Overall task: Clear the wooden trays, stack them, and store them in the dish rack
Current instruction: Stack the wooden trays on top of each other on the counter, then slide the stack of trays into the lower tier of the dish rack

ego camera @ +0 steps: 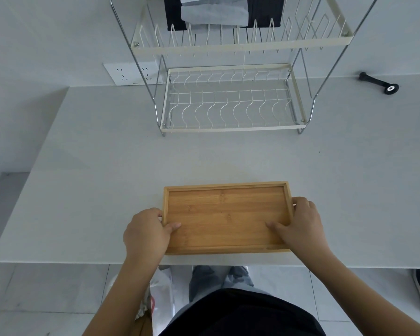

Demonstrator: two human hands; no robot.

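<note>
A rectangular wooden tray (226,214) lies near the front edge of the white table (107,166), with nothing inside it. I cannot tell whether other trays lie beneath it. My left hand (147,232) grips its left short side, thumb inside on the tray floor. My right hand (301,224) grips its right short side the same way. A two-tier cream wire dish rack (230,128) stands at the back of the table, straight beyond the tray; both tiers hold nothing.
A black handled tool (380,84) lies at the back right of the table. A wall socket (131,73) sits left of the rack. Dark and light cloths (214,10) hang behind the rack's upper tier. A plastic bag (159,294) stands on the floor below.
</note>
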